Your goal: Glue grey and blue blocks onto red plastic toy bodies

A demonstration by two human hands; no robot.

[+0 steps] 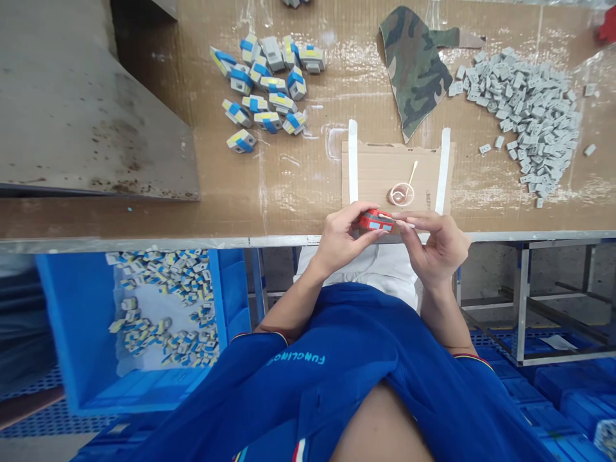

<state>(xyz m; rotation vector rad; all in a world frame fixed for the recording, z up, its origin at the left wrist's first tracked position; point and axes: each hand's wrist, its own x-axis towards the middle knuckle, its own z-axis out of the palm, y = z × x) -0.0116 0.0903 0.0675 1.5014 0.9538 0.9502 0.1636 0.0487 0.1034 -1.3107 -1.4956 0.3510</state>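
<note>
My left hand (337,236) is closed around a small red toy vehicle body (368,219) with a grey top and light blue windows, near the table's front edge. My right hand (436,244) pinches a thin pale stick, which looks like a cotton swab (397,221), with its tip at the toy's upper side. Just beyond the hands, a small clear cup (401,194) with another swab (412,172) leaning in it stands on a cardboard sheet (373,168). White tape strips hold the sheet down on both sides.
Grey, blue and yellow toy vehicles (274,83) sit at the back left. A heap of small grey parts (534,109) lies right of a camouflage cloth (416,64). Left stands a metal structure (139,128); below it, a blue crate (77,333) holds many toy pieces.
</note>
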